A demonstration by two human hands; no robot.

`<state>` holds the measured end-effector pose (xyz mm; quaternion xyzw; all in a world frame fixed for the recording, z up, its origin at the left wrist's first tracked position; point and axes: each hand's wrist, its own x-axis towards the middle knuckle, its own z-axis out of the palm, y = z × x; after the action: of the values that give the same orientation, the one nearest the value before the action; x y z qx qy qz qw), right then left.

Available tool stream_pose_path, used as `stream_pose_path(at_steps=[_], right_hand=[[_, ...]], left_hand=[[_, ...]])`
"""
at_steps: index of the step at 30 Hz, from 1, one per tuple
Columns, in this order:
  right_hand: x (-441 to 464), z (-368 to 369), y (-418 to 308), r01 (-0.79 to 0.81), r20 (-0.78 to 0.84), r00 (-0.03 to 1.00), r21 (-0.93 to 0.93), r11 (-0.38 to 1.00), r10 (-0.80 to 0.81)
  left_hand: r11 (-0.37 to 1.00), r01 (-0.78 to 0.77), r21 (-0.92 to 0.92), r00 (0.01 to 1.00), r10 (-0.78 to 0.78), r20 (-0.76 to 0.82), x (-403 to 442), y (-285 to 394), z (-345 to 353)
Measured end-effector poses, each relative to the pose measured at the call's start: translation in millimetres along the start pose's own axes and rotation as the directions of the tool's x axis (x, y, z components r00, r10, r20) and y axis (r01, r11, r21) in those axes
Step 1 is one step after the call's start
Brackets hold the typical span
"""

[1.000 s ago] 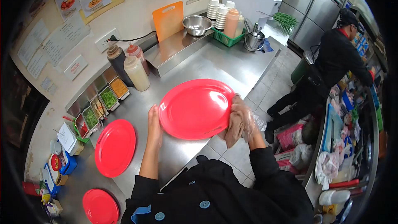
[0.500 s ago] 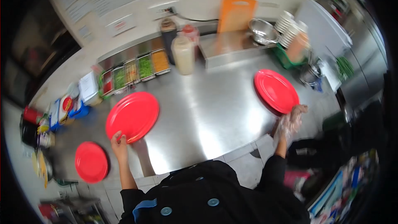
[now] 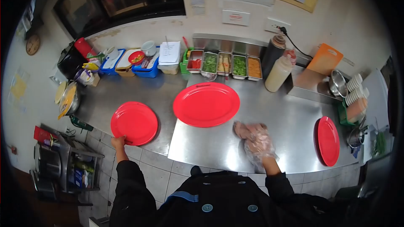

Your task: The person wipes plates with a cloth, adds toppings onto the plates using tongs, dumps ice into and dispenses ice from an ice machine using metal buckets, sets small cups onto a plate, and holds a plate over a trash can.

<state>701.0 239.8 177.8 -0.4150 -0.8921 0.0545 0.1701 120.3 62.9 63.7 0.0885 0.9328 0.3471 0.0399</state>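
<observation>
My left hand (image 3: 119, 142) grips the near rim of a round red plate (image 3: 134, 122) at the left of the steel counter. In the middle lies an oval red plate (image 3: 206, 104), close below the metal food trays. My right hand (image 3: 257, 142), in a clear plastic glove, is over the counter to the right of that oval plate, closed around a brown cloth (image 3: 247, 129). Another oval red plate (image 3: 328, 141) rests at the right end, out of reach of both hands' touch.
Trays of greens (image 3: 239, 66) and other food line the wall beside sauce bottles (image 3: 278, 74). Blue baskets (image 3: 146, 70) and a steel bowl (image 3: 70, 101) stand left. An orange board (image 3: 325, 59), metal bowl (image 3: 338, 83) and stacked cups (image 3: 354, 83) stand right.
The view has swung left. The oval plate held a second ago now lies at the counter's right end. My left hand has moved to the round plate, and my right hand has come back toward the middle.
</observation>
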Motion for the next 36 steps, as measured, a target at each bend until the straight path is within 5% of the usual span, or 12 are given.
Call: stream_pose_path(at_steps=[5, 6, 10, 11, 13, 16, 19, 24, 26, 28, 31, 36], right_hand=[[65, 117, 8, 0.231, -0.316, 0.915, -0.095, 0.968, -0.249], [73, 131, 10, 0.248, -0.295, 0.939, 0.229, 0.941, -0.175], [98, 163, 14, 0.004, -0.003, 1.0, 0.999, 0.036, -0.03], [100, 158, 11, -0.006, 0.007, 0.999, 0.999, 0.035, -0.036], [101, 121, -6, 0.151, -0.137, 0.988, 0.833, 0.533, -0.066], [99, 71, -22, 0.296, -0.279, 0.928, 0.148, 0.944, -0.247], [88, 80, -13, -0.059, -0.118, 0.956, 0.816, 0.575, 0.267], [58, -12, -55, -0.136, 0.045, 0.973, 0.904, 0.406, 0.225], [43, -11, -59, -0.224, 0.157, 0.968, 0.893, 0.39, 0.196], [29, 2, -62, 0.027, 0.144, 0.987, 0.272, 0.962, -0.069], [-8, 52, -65, 0.209, 0.258, 0.954, -0.214, 0.954, -0.151], [23, 100, -125, 0.267, 0.334, 0.902, 0.066, 0.961, -0.274]], left_hand=[[0.76, 0.239, -0.604, 0.96, -0.091, 0.265, -20, 16, -31], [0.666, 0.232, -0.709, 0.957, -0.026, 0.289, -36, 24, -38], [0.487, 0.288, -0.824, 0.908, 0.135, 0.397, -118, 39, -73], [0.45, 0.338, -0.827, 0.877, 0.17, 0.45, -142, 42, -81], [0.378, 0.457, -0.805, 0.798, 0.226, 0.559, -188, 41, -80], [0.402, 0.581, -0.707, 0.704, 0.187, 0.685, -261, 29, -50], [0.417, 0.681, -0.602, 0.63, 0.086, 0.772, -315, 25, -16], [0.692, 0.537, -0.482, 0.574, 0.12, 0.81, -343, 26, 9], [0.718, 0.535, -0.445, 0.557, 0.096, 0.825, -329, 25, 3], [0.735, 0.489, -0.47, 0.588, 0.12, 0.8, -318, 30, 4], [0.738, 0.351, -0.577, 0.567, 0.323, 0.758, -310, 35, 10], [0.776, 0.338, -0.533, 0.497, 0.333, 0.801, -304, 31, 10]])
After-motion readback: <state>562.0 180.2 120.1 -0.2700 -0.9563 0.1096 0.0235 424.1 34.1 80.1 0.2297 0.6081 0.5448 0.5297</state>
